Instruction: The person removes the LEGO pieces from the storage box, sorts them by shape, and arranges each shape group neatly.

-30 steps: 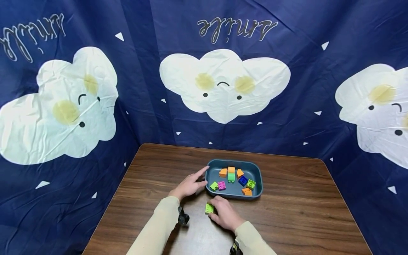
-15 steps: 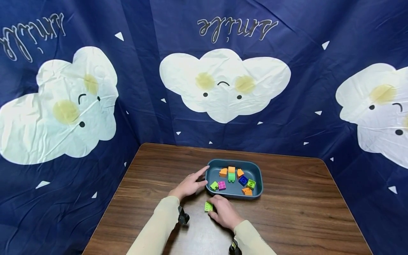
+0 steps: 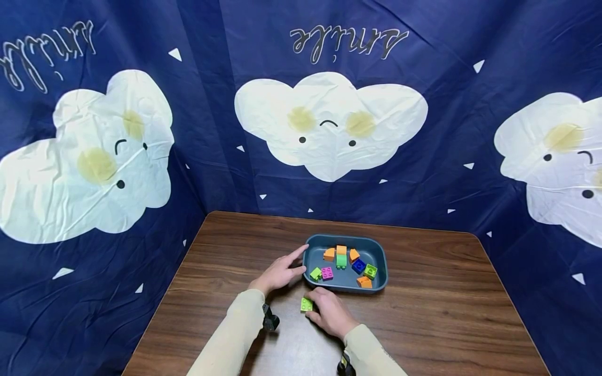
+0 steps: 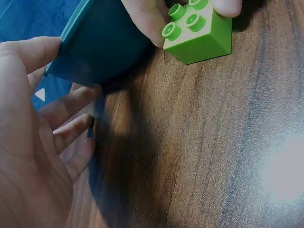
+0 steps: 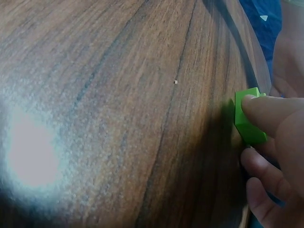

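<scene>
Lime-green brick point(image 3: 306, 306) in the head view: you have it pinched at the fingertips of your right hand point(image 3: 332, 312), forefinger at its far side, thumb at its near side, studs up. It is a little left of the middle of the tabletop point(image 3: 437, 303), well in from the left edge, and just in front of the near-left part of the tray point(image 3: 345, 289). Your left hand point(image 3: 278, 273) has its fingers spread wide at the tray's left edge and grips nothing. Inside the tray, a magenta brick point(image 3: 326, 273) and a second lime block point(image 3: 315, 274) lie by the near-left corner, a green block point(image 3: 341, 261) farther back, and a blue brick point(image 3: 358, 267) toward the right.

From your left wrist, four studs show on the held brick, with digits of your right hand at two of its sides. Your left fingers are splayed, one digit touching the tray's rim, well apart from the brick.

From your right wrist, one digit lies across the brick's face, the lower fingers bent below it. You cannot tell whether its underside touches the tabletop.
</scene>
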{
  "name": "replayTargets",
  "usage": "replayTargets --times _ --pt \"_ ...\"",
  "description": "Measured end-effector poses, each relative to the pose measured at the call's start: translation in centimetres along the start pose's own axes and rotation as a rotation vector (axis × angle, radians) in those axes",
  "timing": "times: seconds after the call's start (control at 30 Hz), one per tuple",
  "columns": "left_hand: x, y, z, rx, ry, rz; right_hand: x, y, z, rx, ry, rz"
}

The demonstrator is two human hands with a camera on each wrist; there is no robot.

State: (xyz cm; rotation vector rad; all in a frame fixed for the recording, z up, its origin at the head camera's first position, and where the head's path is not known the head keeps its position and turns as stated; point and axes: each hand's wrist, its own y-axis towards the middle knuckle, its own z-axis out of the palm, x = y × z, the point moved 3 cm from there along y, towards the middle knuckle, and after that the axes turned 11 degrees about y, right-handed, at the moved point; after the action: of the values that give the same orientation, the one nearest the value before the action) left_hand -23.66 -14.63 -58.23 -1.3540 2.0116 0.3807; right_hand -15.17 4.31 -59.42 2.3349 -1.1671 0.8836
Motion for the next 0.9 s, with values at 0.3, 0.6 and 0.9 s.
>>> replayTargets --times 0.3,0.6,0.9 --pt "0.1 0.1 0.1 -0.001 -0.003 0.004 0.1 0.0 0.0 -0.01 -0.008 -0.008" --pt "0.1 0.0 0.2 0.003 -0.003 0.0 0.5 -0.4 -0.5 -0.01 0.005 -0.015" --pt "0.1 0.0 0.2 -0.004 -0.006 -0.014 1.3 -1.2 -1.7 -0.001 0.024 -0.041"
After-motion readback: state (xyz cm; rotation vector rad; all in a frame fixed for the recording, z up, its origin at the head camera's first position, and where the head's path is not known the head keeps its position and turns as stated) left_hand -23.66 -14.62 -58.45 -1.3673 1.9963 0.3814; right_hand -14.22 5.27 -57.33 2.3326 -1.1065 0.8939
